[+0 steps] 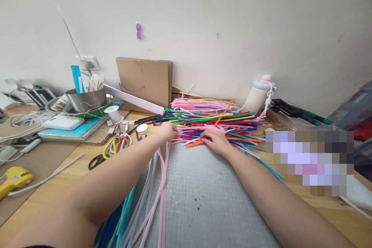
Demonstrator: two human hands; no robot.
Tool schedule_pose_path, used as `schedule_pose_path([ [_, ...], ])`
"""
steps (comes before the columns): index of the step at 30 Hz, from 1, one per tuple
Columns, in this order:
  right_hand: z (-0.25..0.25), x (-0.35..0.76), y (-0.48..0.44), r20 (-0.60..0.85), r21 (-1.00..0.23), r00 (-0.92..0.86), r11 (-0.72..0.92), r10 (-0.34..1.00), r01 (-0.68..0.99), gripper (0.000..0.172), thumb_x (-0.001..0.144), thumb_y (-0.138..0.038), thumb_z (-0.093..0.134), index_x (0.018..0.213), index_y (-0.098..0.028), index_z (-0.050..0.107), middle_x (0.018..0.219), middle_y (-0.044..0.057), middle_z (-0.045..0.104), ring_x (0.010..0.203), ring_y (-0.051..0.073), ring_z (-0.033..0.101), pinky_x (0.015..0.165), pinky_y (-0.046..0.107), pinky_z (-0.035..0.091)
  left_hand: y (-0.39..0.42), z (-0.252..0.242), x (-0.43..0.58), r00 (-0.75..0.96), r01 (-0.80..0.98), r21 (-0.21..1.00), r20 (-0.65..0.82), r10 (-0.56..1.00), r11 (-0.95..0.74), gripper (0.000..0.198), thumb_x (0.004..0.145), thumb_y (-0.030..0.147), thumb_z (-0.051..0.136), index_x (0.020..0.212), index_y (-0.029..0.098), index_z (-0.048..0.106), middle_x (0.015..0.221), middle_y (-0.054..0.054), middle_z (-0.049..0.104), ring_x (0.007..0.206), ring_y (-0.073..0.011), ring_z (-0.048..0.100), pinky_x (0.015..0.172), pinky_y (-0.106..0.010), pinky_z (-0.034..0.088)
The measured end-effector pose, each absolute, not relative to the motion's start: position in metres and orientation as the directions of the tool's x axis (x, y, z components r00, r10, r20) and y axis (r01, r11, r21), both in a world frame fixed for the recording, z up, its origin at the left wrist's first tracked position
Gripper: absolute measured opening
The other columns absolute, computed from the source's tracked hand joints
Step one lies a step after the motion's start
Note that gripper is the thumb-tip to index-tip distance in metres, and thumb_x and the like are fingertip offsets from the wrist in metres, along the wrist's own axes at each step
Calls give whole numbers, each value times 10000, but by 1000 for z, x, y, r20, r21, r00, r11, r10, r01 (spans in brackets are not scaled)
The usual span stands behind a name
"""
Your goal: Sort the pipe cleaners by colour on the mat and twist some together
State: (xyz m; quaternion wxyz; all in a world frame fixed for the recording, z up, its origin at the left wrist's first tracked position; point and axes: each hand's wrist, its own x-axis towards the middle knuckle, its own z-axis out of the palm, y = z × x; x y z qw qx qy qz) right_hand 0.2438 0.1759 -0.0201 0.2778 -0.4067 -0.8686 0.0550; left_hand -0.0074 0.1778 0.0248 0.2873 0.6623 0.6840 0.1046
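A heap of multicoloured pipe cleaners (244, 121) lies at the back of the grey cutting mat (200, 197). At the heap's left end, my left hand (169, 131) is closed, pinching the end of a pink pipe cleaner (192, 127). My right hand (216, 140) rests on the front of the heap, its fingers curled in among the pipe cleaners; exactly which strands they grip is partly hidden. Several long pale pink pipe cleaners (163, 197) run down the mat's left side, beside grey (145, 190) and teal ones (124, 217).
Scissors (123, 139) and a small round container (142, 129) lie left of the heap. Further left are a metal bowl (87, 100), a wire spool (113, 114) and a yellow glue gun (17, 180). Cardboard (145, 85) leans on the wall; a bottle (257, 97) stands at the back right.
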Motion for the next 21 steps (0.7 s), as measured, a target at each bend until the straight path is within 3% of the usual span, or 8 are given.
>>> schedule_pose_path([
  [3, -22, 243, 177, 447, -307, -520, 671, 728, 675, 93, 815, -219, 554, 801, -258, 637, 969, 18, 667, 1195, 250, 448, 969, 485, 185, 179, 30, -9, 40, 805, 577, -285, 958, 138, 318, 870, 327, 542, 1135, 152, 547, 1151, -76, 564, 984, -226, 575, 817, -419, 495],
  [8, -22, 243, 177, 460, -294, -521, 677, 719, 675, 83, 811, -218, 565, 824, -263, 633, 1002, 20, 669, 1198, 257, 451, 964, 499, 191, 176, 47, -8, 118, 656, 718, -401, 908, 232, 296, 876, 325, 536, 1109, 143, 551, 1094, -74, 584, 912, -193, 594, 764, -386, 513],
  [11, -22, 243, 176, 464, -293, -523, 681, 715, 672, 83, 815, -220, 564, 832, -266, 631, 1022, 19, 668, 1197, 252, 453, 961, 500, 193, 172, 55, -10, 230, 527, 790, -488, 842, 313, 245, 875, 300, 539, 1043, 126, 576, 883, -41, 617, 683, -120, 592, 603, -270, 504],
  [15, -21, 243, 176, 464, -294, -525, 683, 714, 669, 76, 816, -220, 564, 828, -263, 627, 1030, 22, 668, 1200, 257, 452, 958, 513, 181, 168, 62, -15, 366, 395, 815, -563, 741, 425, 267, 854, 354, 546, 944, 121, 639, 553, 31, 499, 371, -46, 376, 365, -170, 310],
  [18, -22, 243, 176, 462, -295, -526, 684, 714, 667, 75, 817, -221, 564, 829, -263, 625, 1033, 23, 668, 1203, 257, 449, 955, 514, 183, 166, 63, -16, 414, 351, 799, -600, 684, 488, 354, 846, 447, 522, 871, 122, 661, 548, 15, 512, 353, -41, 344, 334, -160, 242],
  [21, -22, 243, 177, 460, -296, -529, 685, 713, 666, 74, 816, -224, 569, 833, -265, 628, 1031, 23, 669, 1204, 258, 448, 953, 513, 184, 163, 63, -12, 420, 340, 784, -621, 662, 520, 298, 826, 402, 571, 828, 119, 664, 601, -15, 571, 437, -69, 462, 367, -163, 311],
])
